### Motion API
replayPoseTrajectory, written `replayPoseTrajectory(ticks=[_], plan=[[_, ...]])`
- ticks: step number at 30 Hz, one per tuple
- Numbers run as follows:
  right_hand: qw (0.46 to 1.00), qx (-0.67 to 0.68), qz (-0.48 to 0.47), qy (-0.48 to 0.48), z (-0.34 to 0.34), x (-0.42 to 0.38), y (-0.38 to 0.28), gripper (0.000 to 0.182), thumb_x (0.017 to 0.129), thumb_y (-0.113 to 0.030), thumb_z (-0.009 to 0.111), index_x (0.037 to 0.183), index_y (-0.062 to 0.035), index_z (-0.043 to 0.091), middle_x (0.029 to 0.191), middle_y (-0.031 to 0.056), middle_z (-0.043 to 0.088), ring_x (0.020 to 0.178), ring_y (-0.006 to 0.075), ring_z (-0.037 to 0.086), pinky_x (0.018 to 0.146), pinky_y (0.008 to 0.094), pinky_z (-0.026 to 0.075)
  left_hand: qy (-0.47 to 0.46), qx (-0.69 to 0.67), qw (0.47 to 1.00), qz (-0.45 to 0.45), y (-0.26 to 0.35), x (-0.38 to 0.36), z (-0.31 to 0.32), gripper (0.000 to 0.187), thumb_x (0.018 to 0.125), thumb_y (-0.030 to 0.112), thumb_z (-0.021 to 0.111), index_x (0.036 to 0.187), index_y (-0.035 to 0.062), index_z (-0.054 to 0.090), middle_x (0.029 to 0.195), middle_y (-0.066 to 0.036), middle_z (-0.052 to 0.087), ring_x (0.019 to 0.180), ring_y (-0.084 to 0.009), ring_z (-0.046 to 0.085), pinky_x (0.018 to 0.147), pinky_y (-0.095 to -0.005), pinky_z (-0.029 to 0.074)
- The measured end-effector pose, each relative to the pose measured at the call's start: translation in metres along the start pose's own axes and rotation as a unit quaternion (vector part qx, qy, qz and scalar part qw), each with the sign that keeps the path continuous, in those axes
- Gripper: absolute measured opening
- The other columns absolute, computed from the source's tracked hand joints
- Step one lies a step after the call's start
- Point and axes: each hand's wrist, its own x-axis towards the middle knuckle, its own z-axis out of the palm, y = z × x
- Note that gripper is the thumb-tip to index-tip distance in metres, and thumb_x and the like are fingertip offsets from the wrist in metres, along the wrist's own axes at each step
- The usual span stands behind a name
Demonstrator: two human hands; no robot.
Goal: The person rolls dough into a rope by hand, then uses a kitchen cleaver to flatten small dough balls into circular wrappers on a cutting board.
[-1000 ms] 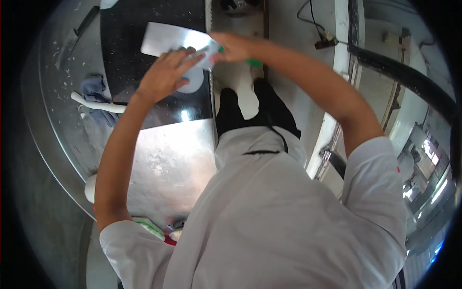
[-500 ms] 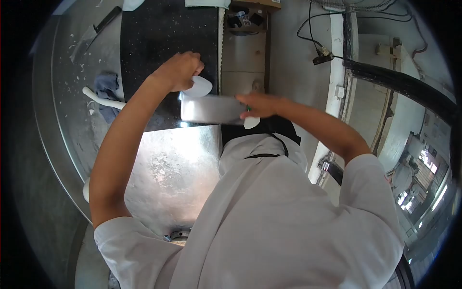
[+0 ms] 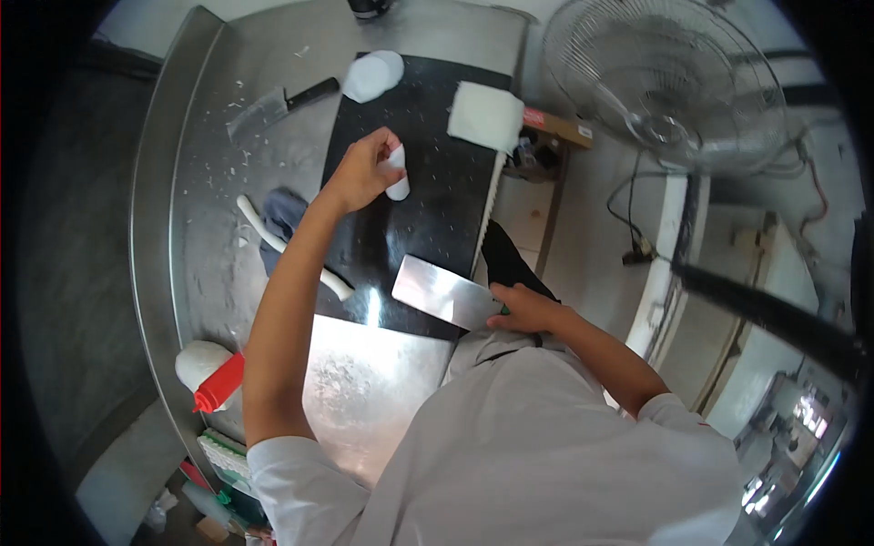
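My left hand is over the black board, its fingers closed on a thin white piece that shows edge-on below the fingertips. My right hand grips the handle of a wide cleaver, whose blade lies flat-side up over the near end of the board. White round slices sit at the board's far left corner. A pale square block rests at the far right corner.
Left of the board are another cleaver, a dark cloth and a long white curved piece. Nearer stands a red bottle against a white lump. A fan is at the upper right.
The view has shifted, bringing the white slices, square block and fan into sight. My left hand with the white piece has moved farther from the cleaver in my right hand.
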Motion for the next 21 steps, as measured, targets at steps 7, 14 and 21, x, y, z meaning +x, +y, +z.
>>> replayPoseTrajectory(ticks=[7, 14, 21], plan=[[0.990, -0.088, -0.080, -0.079, -0.109, 0.066, 0.005, 0.048, 0.098, -0.039, 0.069, 0.124, -0.0021, 0.052, 0.103, 0.0286, 0.068, 0.103, 0.0458, 0.068, 0.088, 0.0508, 0.053, 0.280, -0.041, 0.956, -0.080, -0.044, 0.117, -0.058, 0.036, 0.081, 0.004, 0.084, 0.106, 0.0030, 0.058, 0.094, -0.006, 0.066, 0.084, -0.0132, 0.063, 0.074, -0.0291, 0.053], [0.993, -0.044, -0.083, -0.066, -0.194, 0.087, 0.005, 0.045, 0.095, -0.030, 0.071, 0.124, 0.0000, 0.053, 0.102, 0.0285, 0.070, 0.098, 0.0476, 0.068, 0.085, 0.0531, 0.054, 0.468, -0.036, 0.841, -0.271, -0.056, 0.094, -0.031, 0.051, 0.081, 0.023, 0.088, 0.117, -0.0003, 0.061, 0.097, -0.011, 0.068, 0.078, -0.0180, 0.066, 0.069, -0.0307, 0.053], [0.980, -0.090, -0.175, -0.040, -0.228, 0.100, -0.002, 0.036, 0.094, -0.024, 0.071, 0.114, -0.0021, 0.053, 0.095, 0.0255, 0.071, 0.092, 0.0495, 0.067, 0.077, 0.0550, 0.053, 0.616, 0.161, 0.702, -0.319, -0.064, -0.093, 0.060, 0.027, 0.084, 0.009, 0.074, 0.107, -0.0015, 0.064, 0.098, -0.013, 0.065, 0.084, -0.0235, 0.061, 0.076, -0.0353, 0.051]])
